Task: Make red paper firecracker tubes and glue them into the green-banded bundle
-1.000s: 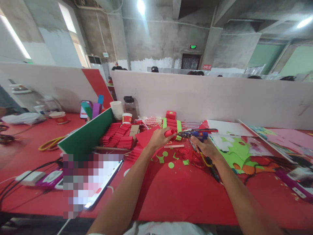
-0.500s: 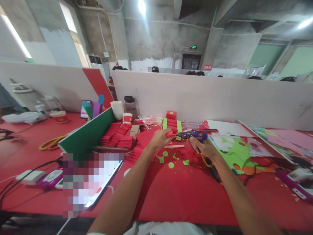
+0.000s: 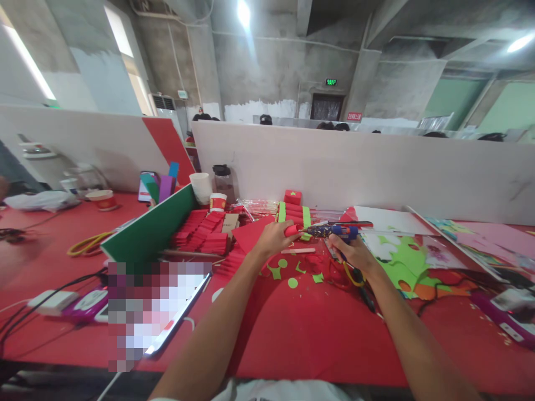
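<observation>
My left hand is closed on a small red paper roll, its end turned to the right. In my right hand is a blue hot glue gun, and the fingers wrap its handle. The gun's nozzle points left and is right at the end of the roll; whether they touch I cannot tell. Just behind stand red rolls joined by lime-green strips, with a red box bearing a yellow star at their back. Lime-green paper scraps lie in front of my hands.
Stacks of folded red paper lie left of my hands, beside a slanted green board. A lit tablet, partly pixelated, rests at front left. Yellow-handled scissors lie under my right wrist. Cut green sheets spread to the right; a white partition stands behind.
The glue gun and my right hand have shifted slightly to the right. My left hand keeps the red roll in nearly the same place.
</observation>
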A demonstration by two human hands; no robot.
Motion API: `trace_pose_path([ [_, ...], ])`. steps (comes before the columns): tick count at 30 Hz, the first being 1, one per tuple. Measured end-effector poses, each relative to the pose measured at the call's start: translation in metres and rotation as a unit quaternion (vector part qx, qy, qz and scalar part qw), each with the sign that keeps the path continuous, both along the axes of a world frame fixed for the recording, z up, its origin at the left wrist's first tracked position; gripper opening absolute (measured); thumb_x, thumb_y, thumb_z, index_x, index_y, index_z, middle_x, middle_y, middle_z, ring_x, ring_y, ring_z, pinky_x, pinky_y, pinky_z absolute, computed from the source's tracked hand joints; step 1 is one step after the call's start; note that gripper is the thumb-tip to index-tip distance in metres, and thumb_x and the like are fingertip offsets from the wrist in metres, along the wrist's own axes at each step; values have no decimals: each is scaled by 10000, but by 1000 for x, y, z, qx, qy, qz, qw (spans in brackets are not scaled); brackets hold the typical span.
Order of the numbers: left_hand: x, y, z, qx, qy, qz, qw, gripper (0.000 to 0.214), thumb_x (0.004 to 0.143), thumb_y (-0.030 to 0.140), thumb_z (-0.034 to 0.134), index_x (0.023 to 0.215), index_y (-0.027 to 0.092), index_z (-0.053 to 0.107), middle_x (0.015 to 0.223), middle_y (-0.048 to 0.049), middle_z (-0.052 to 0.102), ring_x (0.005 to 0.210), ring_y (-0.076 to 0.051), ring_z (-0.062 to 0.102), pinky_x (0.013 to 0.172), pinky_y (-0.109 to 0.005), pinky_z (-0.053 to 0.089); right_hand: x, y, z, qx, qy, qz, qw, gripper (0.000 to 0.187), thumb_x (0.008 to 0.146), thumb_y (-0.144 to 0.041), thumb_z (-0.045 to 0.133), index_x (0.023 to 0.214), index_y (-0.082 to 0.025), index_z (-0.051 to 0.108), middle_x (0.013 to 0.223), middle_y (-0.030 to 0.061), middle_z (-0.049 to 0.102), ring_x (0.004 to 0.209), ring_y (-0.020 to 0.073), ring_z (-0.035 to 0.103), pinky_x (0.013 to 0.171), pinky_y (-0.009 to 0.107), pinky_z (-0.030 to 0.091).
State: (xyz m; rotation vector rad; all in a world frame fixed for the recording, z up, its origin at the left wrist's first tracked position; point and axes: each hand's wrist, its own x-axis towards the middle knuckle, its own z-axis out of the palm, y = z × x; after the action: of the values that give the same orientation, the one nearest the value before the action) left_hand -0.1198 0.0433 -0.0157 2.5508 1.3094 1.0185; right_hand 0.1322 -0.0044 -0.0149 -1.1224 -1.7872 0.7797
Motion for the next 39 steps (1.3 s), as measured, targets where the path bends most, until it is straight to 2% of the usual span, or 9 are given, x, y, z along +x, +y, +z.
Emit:
trace_pose_path([
  [11,0,2,-2,6,5,-3,1000,316,876,513,561,862,214,663,760,-40,702,679,-176,627,579,-244,325,-3,-3,1,-19,3,-30,999,484,844,-610,591,594,-200,537,414,-30,491,348,108,440,373,243,337],
  [26,0,2,-3,4,6,-12,1000,306,891,500,546,855,217,658,741,-32,688,666,-178,622,582,-245,321,0,2,-4,-2,-10,-27,1000,465,853,-594,588,622,-194,543,446,-31,491,376,108,452,393,239,350],
  [39,0,0,-2,-3,36,-11,999,337,888,529,537,884,213,655,760,-40,693,710,-194,636,589,-249,324,-4,-3,3,-6,-30,-36,999,489,861,-608,566,596,-200,525,398,-28,473,365,113,449,397,238,359],
])
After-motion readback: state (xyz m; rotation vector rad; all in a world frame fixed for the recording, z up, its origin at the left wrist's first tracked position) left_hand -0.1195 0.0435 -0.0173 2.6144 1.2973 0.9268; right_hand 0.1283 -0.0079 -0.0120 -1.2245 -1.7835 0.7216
